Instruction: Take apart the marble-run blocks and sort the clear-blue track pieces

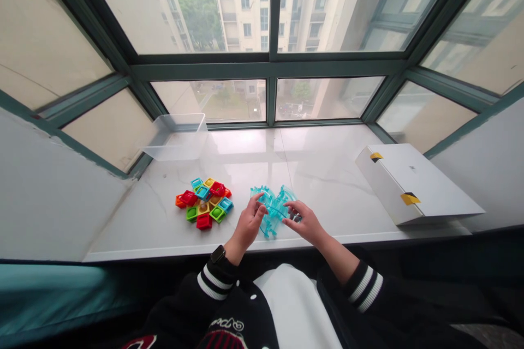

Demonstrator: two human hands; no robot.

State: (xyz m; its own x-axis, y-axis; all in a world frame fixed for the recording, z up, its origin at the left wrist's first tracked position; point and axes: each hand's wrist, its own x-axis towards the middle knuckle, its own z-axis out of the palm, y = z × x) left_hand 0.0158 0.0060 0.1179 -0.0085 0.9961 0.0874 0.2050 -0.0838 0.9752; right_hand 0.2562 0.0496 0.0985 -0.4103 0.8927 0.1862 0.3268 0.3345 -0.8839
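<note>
A pile of see-through turquoise plastic track pieces (268, 224) lies on the white sill in front of me. Over it, my left hand (248, 222) pinches the left end of one curved turquoise track piece (275, 210) between thumb and fingers. At the other end, my right hand (306, 222) has its fingers closed on the same piece. My fingers cover both ends, and the piece blends into the pile below. Left of my hands sits a heap of red, green, blue, yellow and orange square plastic blocks (204, 222) with round openings.
A clear plastic bin (176, 147) stands at the back left, by the window. To the right, a white box (438, 182) with black-and-yellow tape tabs rests on the sill. Green window frames (268, 71) close off the back and sides. The sill's front edge (164, 251) runs close to my body.
</note>
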